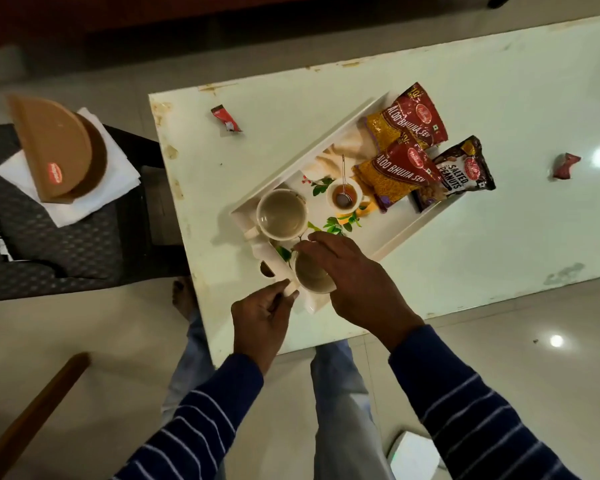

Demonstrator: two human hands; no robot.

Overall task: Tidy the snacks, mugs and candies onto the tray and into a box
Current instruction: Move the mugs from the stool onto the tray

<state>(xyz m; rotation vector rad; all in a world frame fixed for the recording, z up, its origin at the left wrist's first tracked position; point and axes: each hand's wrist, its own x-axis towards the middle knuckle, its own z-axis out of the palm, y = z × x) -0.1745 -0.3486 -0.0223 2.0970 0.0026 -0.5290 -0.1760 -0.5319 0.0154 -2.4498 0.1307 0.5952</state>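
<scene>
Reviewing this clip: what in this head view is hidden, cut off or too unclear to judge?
- Near mug: the right hand covers much of its rim; contents unclear.
- Left hand grip on the mug handle: fingers curl under, contact hidden.
- Peanut packet: lower corner lies behind the tray wall.
- Candies and: too small to read.
- Brown box: only the lid shows; inside unseen.

Only the snack bags have print you can actually read. Both red-and-yellow packets, the far one [409, 117] and the near one [395, 174], say "ALOO BHUJIA SEV". The dark packet [461, 171] next to them says "SALTED PEANUTS". The brown box's [54, 150] red logo is too blurry to make out.
</scene>
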